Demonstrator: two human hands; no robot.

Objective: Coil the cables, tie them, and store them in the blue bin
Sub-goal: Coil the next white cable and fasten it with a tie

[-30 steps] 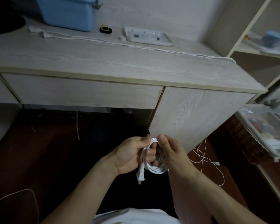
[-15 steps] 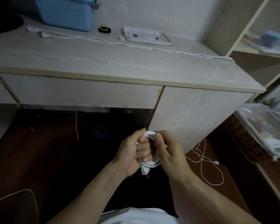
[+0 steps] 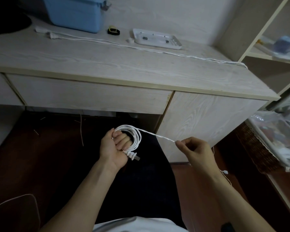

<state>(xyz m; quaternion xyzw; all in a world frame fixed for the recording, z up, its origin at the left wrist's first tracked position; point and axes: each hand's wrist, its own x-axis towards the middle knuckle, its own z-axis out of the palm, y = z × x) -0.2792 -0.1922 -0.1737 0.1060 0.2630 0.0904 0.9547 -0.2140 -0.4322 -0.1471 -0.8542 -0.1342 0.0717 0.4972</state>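
Note:
My left hand (image 3: 115, 147) grips a coil of white cable (image 3: 137, 138) below the desk's front; the cable's plug (image 3: 132, 156) sticks out under the fist. A straight stretch of that cable runs right to my right hand (image 3: 196, 151), which pinches it between thumb and fingertip. The blue bin (image 3: 77, 12) stands at the back left of the desk (image 3: 107, 64). A second white cable (image 3: 141, 47) lies stretched across the desktop from near the bin to the right edge.
A white tray (image 3: 156, 39) and a small black and yellow item (image 3: 113, 30) lie on the desk behind the cable. Shelves stand at the right, with a wicker basket (image 3: 258, 148) below. Thin white cord (image 3: 224, 172) lies on the dark floor.
My hands were together on the coil; my right hand has drawn away to the right, pulling a length of cable out straight. The plug now shows below my left fist.

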